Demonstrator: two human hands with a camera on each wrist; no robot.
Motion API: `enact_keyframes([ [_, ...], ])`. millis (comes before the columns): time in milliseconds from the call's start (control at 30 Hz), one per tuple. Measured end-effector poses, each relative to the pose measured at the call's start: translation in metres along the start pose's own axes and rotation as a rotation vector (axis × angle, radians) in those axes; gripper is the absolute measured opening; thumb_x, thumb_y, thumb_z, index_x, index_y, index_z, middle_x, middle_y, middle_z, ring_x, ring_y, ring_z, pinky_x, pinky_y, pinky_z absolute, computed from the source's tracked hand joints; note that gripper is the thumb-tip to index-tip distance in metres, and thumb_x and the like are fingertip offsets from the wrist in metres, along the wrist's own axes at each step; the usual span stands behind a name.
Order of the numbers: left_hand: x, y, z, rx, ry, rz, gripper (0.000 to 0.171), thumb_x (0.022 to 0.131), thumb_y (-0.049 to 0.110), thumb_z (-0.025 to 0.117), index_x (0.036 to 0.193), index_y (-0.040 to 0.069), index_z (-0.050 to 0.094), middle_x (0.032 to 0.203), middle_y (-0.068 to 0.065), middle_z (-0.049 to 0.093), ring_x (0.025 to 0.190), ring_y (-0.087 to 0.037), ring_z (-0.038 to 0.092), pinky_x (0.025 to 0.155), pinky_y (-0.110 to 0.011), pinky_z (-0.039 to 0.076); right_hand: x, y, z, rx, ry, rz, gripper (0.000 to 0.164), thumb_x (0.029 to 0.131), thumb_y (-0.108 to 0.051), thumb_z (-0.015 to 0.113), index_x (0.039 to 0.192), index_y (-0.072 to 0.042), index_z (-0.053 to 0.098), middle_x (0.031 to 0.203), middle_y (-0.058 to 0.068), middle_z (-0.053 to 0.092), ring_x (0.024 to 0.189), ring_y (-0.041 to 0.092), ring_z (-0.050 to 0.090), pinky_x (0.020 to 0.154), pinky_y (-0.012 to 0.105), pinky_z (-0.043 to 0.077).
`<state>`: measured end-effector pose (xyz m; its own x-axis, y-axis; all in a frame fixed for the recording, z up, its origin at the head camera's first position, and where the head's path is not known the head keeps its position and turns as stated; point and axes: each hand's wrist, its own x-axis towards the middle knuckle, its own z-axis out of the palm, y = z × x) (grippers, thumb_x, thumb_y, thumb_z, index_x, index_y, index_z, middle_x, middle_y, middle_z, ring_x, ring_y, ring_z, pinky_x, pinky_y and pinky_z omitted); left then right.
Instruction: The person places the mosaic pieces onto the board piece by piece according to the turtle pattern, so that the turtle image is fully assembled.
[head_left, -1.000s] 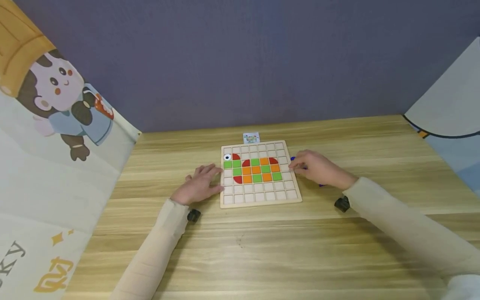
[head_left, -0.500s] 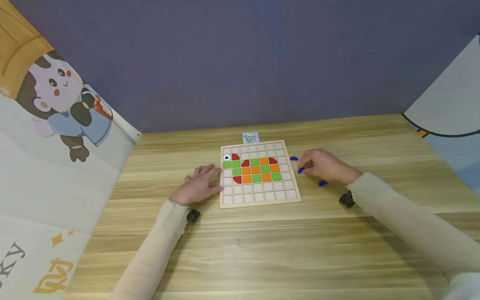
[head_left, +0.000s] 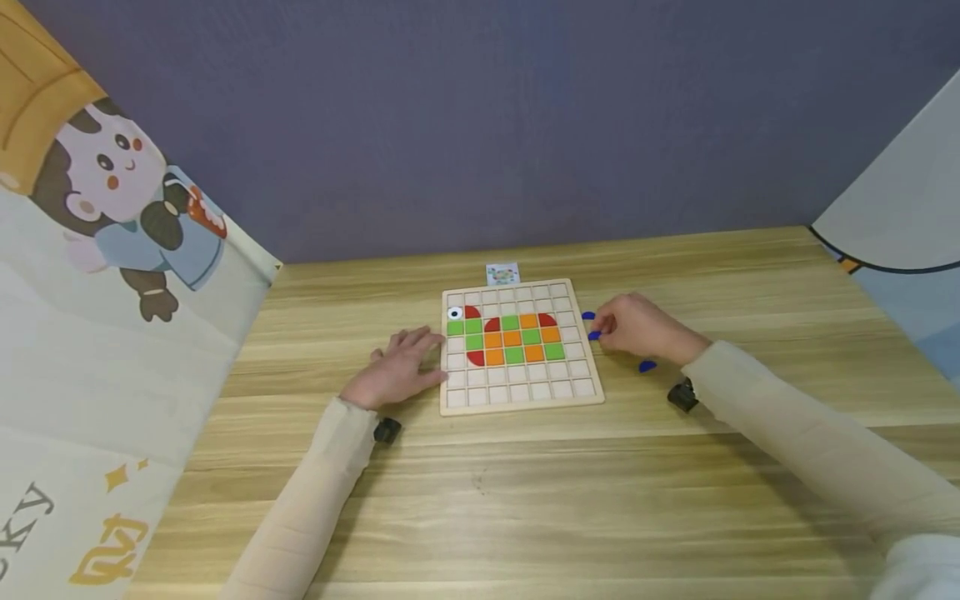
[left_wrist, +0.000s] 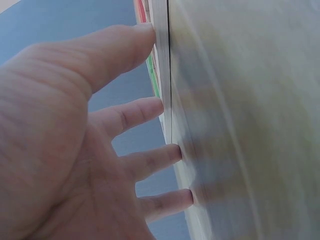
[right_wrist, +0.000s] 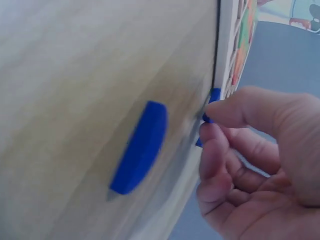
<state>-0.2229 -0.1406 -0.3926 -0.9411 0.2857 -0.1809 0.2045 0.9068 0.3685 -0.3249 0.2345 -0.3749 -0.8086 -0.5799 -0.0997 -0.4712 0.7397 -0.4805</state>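
A square wooden grid board (head_left: pixel 521 402) lies on the table, with red, green and orange tiles and a white eye tile (head_left: pixel 454 313) set in it. My left hand (head_left: pixel 397 368) rests at the board's left side, fingers spread; in the left wrist view the thumb and index fingertips meet its edge. Off the right edge, my right hand (head_left: pixel 641 327) pinches a blue quarter-round tile (head_left: pixel 594 335) between thumb and index finger, which mostly cover it in the right wrist view. A second blue tile (head_left: pixel 588 316) lies just behind it, and a third blue tile (right_wrist: pixel 142 149) lies nearer me.
Behind the board, a small picture card (head_left: pixel 502 274) lies on the wooden table (head_left: pixel 480 500). A dark blue panel (head_left: pixel 510 125) rises along the table's back edge. Printed cloth (head_left: pixel 90 333) hangs on the left.
My right hand first drew back rightward from the board's edge, uncovering the blue tiles. Since then it has shifted slightly left again, with the pinched tile. My left hand stays put.
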Motion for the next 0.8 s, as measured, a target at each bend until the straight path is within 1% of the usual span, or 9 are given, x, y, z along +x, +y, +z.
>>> enact_keyframes([
  [100,0.0,0.0,0.0,0.002,0.001,0.0,0.061,0.093,0.045,0.056,0.145,0.02,0.035,0.154,-0.012,0.019,0.136,-0.041,0.016,0.095,-0.072,0.021,0.0,-0.004,-0.001,0.0,0.01,0.024,0.014,0.08,-0.007,0.07,0.094,-0.007,0.071,0.083,0.0,0.064,0.074,0.016,0.058,0.067,0.035,0.049],
  [200,0.0,0.0,0.0,-0.001,0.001,-0.001,0.062,0.093,0.044,0.056,0.145,0.02,0.035,0.154,-0.013,0.019,0.136,-0.041,0.016,0.095,-0.073,0.021,0.002,-0.011,0.0,0.014,0.012,0.012,0.012,0.081,-0.007,0.07,0.094,-0.008,0.071,0.083,0.0,0.064,0.074,0.016,0.057,0.066,0.035,0.048],
  [300,0.001,0.0,0.0,-0.002,0.001,-0.004,0.062,0.093,0.045,0.056,0.145,0.02,0.035,0.154,-0.012,0.019,0.137,-0.041,0.016,0.095,-0.072,0.02,0.008,-0.018,0.004,0.024,0.0,-0.005,0.011,0.083,-0.007,0.07,0.094,-0.008,0.07,0.083,0.0,0.064,0.073,0.016,0.057,0.066,0.035,0.047],
  [467,0.002,-0.003,0.001,0.003,0.0,0.0,0.062,0.093,0.047,0.055,0.145,0.021,0.034,0.155,-0.012,0.019,0.137,-0.041,0.015,0.095,-0.073,0.02,0.02,-0.027,0.008,-0.006,-0.012,-0.005,0.007,0.084,-0.011,0.07,0.091,-0.01,0.069,0.082,0.0,0.062,0.069,0.017,0.053,0.066,0.035,0.045],
  [600,0.003,-0.003,0.002,0.011,0.0,0.001,0.063,0.092,0.047,0.055,0.146,0.021,0.034,0.155,-0.012,0.018,0.137,-0.041,0.015,0.095,-0.073,0.02,0.026,-0.031,0.008,-0.003,-0.02,0.008,0.005,0.085,-0.013,0.07,0.087,-0.009,0.067,0.081,0.001,0.062,0.069,0.019,0.053,0.066,0.036,0.045],
  [800,0.003,-0.003,0.002,0.012,0.002,0.0,0.064,0.092,0.047,0.055,0.147,0.021,0.033,0.155,-0.012,0.017,0.137,-0.041,0.015,0.095,-0.073,0.019,0.029,-0.034,0.009,0.008,-0.029,0.05,0.005,0.087,-0.013,0.068,0.087,-0.008,0.067,0.079,0.002,0.062,0.067,0.019,0.054,0.066,0.036,0.045],
])
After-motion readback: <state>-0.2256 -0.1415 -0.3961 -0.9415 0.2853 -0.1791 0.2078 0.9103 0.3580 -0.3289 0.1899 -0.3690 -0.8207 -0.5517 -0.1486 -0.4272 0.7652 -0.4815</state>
